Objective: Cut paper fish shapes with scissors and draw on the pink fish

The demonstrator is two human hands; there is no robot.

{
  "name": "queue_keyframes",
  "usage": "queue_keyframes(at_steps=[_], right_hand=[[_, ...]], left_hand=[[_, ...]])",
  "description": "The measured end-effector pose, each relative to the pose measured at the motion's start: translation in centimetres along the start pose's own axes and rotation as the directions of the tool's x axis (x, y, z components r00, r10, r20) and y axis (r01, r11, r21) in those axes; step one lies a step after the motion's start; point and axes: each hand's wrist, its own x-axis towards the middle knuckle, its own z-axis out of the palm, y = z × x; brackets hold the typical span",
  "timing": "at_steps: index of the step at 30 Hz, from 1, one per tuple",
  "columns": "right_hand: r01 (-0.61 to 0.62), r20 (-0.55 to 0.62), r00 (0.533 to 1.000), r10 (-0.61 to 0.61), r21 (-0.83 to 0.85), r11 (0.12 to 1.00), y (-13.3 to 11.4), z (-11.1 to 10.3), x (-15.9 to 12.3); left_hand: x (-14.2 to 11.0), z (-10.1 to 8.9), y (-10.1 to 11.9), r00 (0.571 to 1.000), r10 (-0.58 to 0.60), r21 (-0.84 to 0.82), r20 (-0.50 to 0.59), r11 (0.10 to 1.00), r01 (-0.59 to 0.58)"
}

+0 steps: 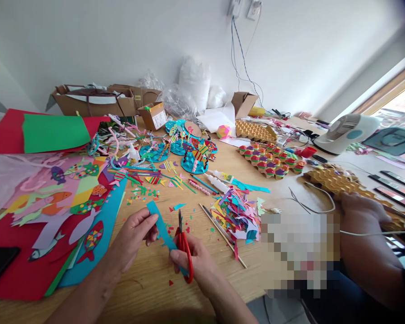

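Observation:
My left hand [135, 236] pinches the upper end of a blue paper strip [163, 229] between thumb and fingers. In my right hand [197, 258] are red-handled scissors [186, 252], their blades together and pointing away from me. The strip's lower end also runs under my right thumb, beside the scissor handles. Small coloured scraps [179, 207] lie on the wooden table [128, 283] just beyond the blades. To the right of my hands sits a heap of paper offcuts [239, 216], with thin wooden sticks [224, 236] alongside.
Coloured sheets with paper fish [91, 240] cover the left side. Glue bottles [219, 183] and decorated blue plates [194, 164] stand farther back. A painted egg tray [273, 162] is at the right, where another person's arm [367, 252] rests near a cable and a plain egg tray [330, 180].

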Motion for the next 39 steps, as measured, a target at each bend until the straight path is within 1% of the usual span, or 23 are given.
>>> queue_keyframes(at_steps=[4, 8, 10, 13, 16, 17, 19, 22, 24, 27, 30, 34, 37, 39], right_hand=[[0.000, -0.041, 0.999, 0.003, 0.063, 0.998, 0.1, 0.1, 0.1], [-0.021, -0.031, 0.999, 0.023, 0.074, 0.997, 0.1, 0.0, 0.2], [-0.020, -0.049, 0.999, 0.023, 0.075, 0.997, 0.2, -0.2, 0.2], [0.002, -0.080, 0.997, 0.003, 0.070, 0.998, 0.5, -0.6, 0.3], [0.012, -0.084, 0.996, -0.006, 0.072, 0.997, 0.5, -1.0, 0.3], [0.013, -0.086, 0.996, -0.006, 0.076, 0.997, 0.4, -1.0, 0.4], [0.018, -0.103, 0.995, -0.010, 0.084, 0.996, 0.0, -0.9, 0.5], [0.035, -0.142, 0.990, -0.022, 0.093, 0.995, -0.6, -0.4, 0.8], [0.045, -0.146, 0.989, -0.030, 0.096, 0.994, -0.9, 0.0, 1.0], [0.039, -0.127, 0.992, -0.029, 0.083, 0.996, -1.0, 0.3, 1.3], [0.026, -0.120, 0.993, -0.020, 0.050, 0.998, -1.1, 0.2, 1.4], [0.033, -0.128, 0.991, -0.030, 0.020, 0.999, -1.3, 0.3, 1.4], [0.060, -0.155, 0.986, -0.056, 0.018, 0.998, -1.4, 0.6, 1.5], [0.065, -0.162, 0.985, -0.063, 0.011, 0.998, -1.5, 0.8, 1.7]], left_hand=[[0.2, 0.0, -0.1, 1.000, 0.021, 0.019, 0.004, 1.000, -0.021], [0.1, -0.1, 0.1, 1.000, 0.026, -0.006, -0.005, 1.000, -0.026], [0.1, -0.4, 0.4, 0.999, 0.030, -0.026, -0.015, 0.999, -0.030], [0.2, -0.8, 0.9, 0.998, 0.031, -0.065, -0.062, 0.997, -0.035], [0.2, -1.1, 1.1, 0.994, 0.031, -0.098, -0.105, 0.994, -0.041], [0.2, -1.1, 1.1, 0.995, 0.035, -0.101, -0.096, 0.994, -0.045], [0.1, -0.8, 0.9, 0.998, 0.046, -0.072, -0.029, 0.996, -0.048], [-0.2, 0.1, 0.4, 0.994, 0.038, 0.079, 0.106, 0.996, -0.046], [-0.3, 0.7, 0.0, 0.989, 0.022, 0.196, 0.145, 0.979, -0.051], [-0.1, 0.9, -0.3, 0.992, 0.030, 0.306, 0.119, 0.950, -0.065], [0.3, 0.3, -0.3, 0.995, 0.048, 0.343, 0.085, 0.936, -0.074], [0.4, -0.3, -0.2, 0.990, 0.071, 0.349, 0.118, 0.931, -0.109], [0.3, 0.0, -0.1, 0.982, 0.100, 0.336, 0.161, 0.930, -0.150], [0.2, 0.3, 0.1, 0.981, 0.092, 0.353, 0.173, 0.924, -0.149]])
